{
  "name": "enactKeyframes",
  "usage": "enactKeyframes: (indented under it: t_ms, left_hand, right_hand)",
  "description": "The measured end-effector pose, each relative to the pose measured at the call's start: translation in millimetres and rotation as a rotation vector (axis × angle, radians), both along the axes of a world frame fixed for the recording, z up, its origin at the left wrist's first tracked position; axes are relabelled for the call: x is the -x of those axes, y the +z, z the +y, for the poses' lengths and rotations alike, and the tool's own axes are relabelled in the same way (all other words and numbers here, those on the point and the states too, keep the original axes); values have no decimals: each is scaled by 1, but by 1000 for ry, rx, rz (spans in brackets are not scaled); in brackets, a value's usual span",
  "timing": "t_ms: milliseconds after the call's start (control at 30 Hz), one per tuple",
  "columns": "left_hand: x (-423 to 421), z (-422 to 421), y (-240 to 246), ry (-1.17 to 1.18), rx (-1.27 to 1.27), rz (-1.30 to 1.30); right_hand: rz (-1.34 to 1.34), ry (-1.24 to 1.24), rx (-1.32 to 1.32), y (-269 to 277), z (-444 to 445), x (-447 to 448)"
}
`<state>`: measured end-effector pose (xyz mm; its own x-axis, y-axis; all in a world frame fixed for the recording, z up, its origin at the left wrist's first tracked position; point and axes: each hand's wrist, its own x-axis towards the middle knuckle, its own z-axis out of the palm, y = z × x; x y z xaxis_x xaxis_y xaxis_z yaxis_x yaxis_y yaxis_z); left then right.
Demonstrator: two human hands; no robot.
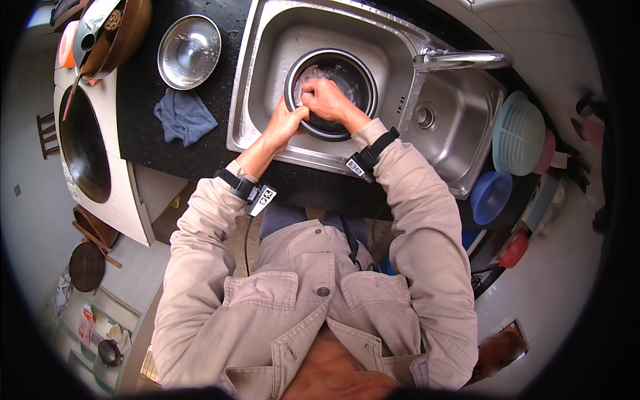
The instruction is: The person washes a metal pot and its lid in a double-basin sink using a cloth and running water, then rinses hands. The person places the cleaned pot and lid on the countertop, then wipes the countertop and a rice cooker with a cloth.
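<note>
A round dark pot (350, 82) with a pale metal rim is in the large basin of a stainless steel sink (395, 45). My left hand (286, 122) grips the pot's near-left rim, with the thumb over the edge. Inside the pot is my right hand (327, 100), its fingers curled against the left inner wall. Something pale and wet-looking shows beside those fingers; whether it is a cloth, foam or water I cannot tell. My right fingertips are partly hidden.
Left of the sink, a metal lid (190, 52) and a crumpled blue cloth (184, 117) lie on the black countertop (145, 135). A chrome faucet (460, 60) reaches over the small basin (442, 135). A light green colander (520, 132) and blue bowl (491, 197) stand right; a wok (85, 145) sits far left.
</note>
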<state>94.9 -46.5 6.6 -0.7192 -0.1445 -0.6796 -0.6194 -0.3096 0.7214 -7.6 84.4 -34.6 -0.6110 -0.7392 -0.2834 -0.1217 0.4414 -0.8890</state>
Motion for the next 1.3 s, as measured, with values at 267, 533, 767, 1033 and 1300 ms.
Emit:
enactKeyframes:
  t_ms: [267, 533, 767, 1033, 1300]
  left_hand:
    - [7, -14, 11, -40, -38, -18]
    - [14, -20, 21, -133, 111, -47]
    - [22, -21, 24, -200, 144, -8]
    - [15, -22, 24, -171, 170, 153]
    - [8, -29, 21, -165, 251, -29]
  right_hand:
    - [-1173, -131, 541, 35, 43, 25]
    - [-579, -217, 553, 95, 47, 53]
    - [741, 208, 57, 81, 2, 56]
    - [248, 70, 171, 46, 35, 81]
    - [28, -346, 41, 25, 80, 43]
